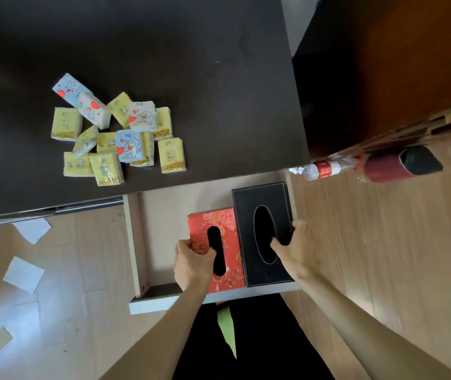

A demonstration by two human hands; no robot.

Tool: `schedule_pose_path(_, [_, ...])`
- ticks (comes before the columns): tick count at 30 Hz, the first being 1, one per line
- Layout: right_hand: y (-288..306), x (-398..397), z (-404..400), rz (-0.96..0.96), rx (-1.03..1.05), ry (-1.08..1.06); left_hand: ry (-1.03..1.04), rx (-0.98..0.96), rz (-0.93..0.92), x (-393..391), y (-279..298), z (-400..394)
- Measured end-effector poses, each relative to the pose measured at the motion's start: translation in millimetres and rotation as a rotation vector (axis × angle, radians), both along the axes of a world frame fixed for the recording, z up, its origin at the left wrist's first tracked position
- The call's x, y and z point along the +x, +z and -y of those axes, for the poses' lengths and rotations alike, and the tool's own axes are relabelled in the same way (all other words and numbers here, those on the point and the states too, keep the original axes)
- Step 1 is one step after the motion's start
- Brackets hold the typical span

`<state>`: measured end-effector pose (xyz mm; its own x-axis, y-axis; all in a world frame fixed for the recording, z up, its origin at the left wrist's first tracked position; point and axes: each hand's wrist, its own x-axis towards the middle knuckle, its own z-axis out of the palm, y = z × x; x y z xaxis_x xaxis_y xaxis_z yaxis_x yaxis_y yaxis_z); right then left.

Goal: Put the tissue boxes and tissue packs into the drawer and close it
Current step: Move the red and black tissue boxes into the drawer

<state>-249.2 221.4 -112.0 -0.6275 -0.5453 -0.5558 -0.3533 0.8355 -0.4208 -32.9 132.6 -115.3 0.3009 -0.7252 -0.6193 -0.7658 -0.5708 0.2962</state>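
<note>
Presently: left hand (192, 266) gripping red box (225, 270); right hand (295, 250) gripping black box (260, 198), both in drawer (132, 242). Best seated flat, side by side; packs (114, 133) pending.

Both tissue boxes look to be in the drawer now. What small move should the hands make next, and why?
Probably let go of both boxes and reach for the tissue packs. The left hand grips the red box and the right hand the black box, side by side in the open drawer, while the packs lie piled on the dark tabletop.
</note>
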Motion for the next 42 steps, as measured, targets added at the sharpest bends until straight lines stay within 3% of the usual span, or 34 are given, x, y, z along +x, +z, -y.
schedule_pose_path(10, [-24, 6, 9, -0.246, 0.119, 0.339, -0.075, 0.052, -0.018, 14, -26, 12])
schedule_pose_path(16, [-26, 3, 18, -0.192, -0.198, 0.295, -0.227, 0.012, -0.135, 25, -27, 29])
schedule_pose_path(19, [-34, -15, 60, -0.272, -0.19, 0.525, -0.426, -0.054, -0.199, 21, -29, 53])
schedule_pose_path(22, [-45, -27, 98, -0.273, -0.052, 0.87, -0.628, -0.015, -0.201, 11, -33, 73])
schedule_pose_path(24, [-51, -30, 107, -0.252, -0.018, 0.955, -0.587, 0.039, -0.251, 8, -34, 82])
schedule_pose_path(30, [-57, -57, 93, -0.339, -0.093, 0.955, -0.497, 0.062, -0.292, 11, -40, 85])
schedule_pose_path(42, [-58, -58, 88, -0.31, -0.1, 0.941, -0.511, -0.022, -0.272, -22, -38, 67])
